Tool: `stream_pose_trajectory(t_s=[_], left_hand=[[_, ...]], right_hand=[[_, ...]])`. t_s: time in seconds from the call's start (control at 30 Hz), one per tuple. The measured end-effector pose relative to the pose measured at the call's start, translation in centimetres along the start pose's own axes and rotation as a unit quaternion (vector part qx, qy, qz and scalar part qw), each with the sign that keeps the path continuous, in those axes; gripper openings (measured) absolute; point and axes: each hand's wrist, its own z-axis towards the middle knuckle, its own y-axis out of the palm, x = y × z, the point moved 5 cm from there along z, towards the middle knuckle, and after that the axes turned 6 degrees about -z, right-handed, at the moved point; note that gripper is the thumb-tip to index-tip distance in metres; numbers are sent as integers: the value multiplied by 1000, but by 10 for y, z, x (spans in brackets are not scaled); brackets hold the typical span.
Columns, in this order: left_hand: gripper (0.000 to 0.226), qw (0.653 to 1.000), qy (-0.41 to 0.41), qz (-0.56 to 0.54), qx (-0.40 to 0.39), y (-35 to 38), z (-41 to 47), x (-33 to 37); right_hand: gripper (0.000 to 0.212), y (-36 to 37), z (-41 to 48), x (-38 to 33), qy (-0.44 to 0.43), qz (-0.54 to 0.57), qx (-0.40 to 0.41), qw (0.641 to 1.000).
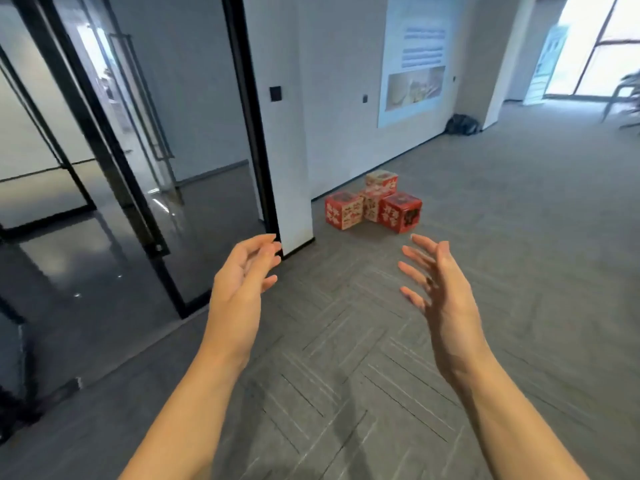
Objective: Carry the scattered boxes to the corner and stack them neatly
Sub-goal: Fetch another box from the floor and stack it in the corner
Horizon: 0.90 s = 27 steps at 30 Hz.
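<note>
Boxes (372, 206), red cubes, clustered on herringbone carpet (346, 341); left hand (239, 282), right hand (440, 289) relaxed, empty.

Four printed boxes clustered at centre frame: left box (344, 210), middle box (372, 206), upper box (381, 178), right box (401, 211). Two bare hands in the lower half: left hand (239, 289), right hand (441, 292). Two small dark wall plates above the boxes: left plate (275, 93), right plate (364, 98). One poster (414, 60) at upper right; one dark bag (462, 124) below it.
</note>
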Motion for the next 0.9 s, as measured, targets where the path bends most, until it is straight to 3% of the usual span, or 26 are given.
stream_pose_trajectory(t_s=[0.07, 0.2, 0.37, 0.47, 0.6, 0.77, 0.9], left_hand=[[35, 1000, -7, -10, -28, 39, 24, -19], [48, 997, -18, -21, -76, 99, 74, -54], [46, 994, -19, -41, -97, 149, 166, -104], [42, 992, -24, -55, -113, 183, 237, -136], [37, 990, -34, -81, -107, 232, 322, -164], [36, 988, -43, -77, -128, 285, 402, -191], [39, 991, -56, -71, -98, 316, 475, -228]], right_hand=[[98, -28, 22, 9, 9, -12, 35, 999], [61, -54, 74, 28, 27, -29, 65, 997], [58, -55, 167, 56, 36, -51, 87, 994], [67, -58, 234, 67, 37, -66, 103, 992], [101, -70, 324, 68, 18, -92, 122, 988], [103, -78, 423, 88, 28, -87, 139, 986], [96, -83, 512, 116, 37, -79, 120, 989]])
